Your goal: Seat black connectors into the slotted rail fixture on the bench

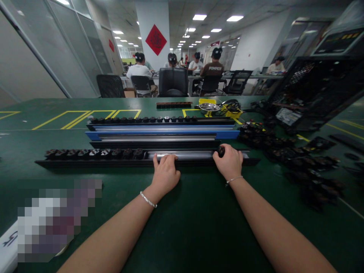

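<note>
A long black rail (193, 155) lies across the green table (182, 227) in front of me, its left half filled with a row of black socket modules (93, 153). My left hand (165, 174) rests on the rail's front edge near the last module, fingers curled over the edge. My right hand (229, 162) is closed on a small black socket module (221, 151) at the rail's open channel.
Behind it lie a blue-ended rail (162, 135) and another black rail with modules (159, 120). A heap of loose black modules (287, 155) sits to the right, with a yellow tray and metal bowl (210, 107) and a black crate (315, 91). Seated people work at the far tables.
</note>
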### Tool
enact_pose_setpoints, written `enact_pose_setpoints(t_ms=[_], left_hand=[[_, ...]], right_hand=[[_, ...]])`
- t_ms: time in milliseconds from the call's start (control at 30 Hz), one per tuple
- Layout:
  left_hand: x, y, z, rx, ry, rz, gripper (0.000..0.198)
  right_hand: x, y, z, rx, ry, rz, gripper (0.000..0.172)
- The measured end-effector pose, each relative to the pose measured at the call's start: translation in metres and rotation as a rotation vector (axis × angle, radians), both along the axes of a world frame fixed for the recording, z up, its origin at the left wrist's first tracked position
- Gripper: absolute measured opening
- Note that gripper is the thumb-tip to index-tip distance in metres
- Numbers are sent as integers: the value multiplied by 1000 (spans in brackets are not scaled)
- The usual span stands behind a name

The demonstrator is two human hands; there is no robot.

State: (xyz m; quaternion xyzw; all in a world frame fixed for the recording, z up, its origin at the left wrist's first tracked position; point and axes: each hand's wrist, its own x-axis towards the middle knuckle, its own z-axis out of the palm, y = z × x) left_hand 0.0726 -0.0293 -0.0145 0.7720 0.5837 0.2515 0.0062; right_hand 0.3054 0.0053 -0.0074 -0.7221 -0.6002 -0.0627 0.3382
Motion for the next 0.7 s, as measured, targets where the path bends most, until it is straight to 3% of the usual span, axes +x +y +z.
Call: enact_pose_setpoints(t_ms=[700], left_hand=[[1,0,0,2,6,7,42]], right_hand=[[6,1,0,8,-7,-52,32]])
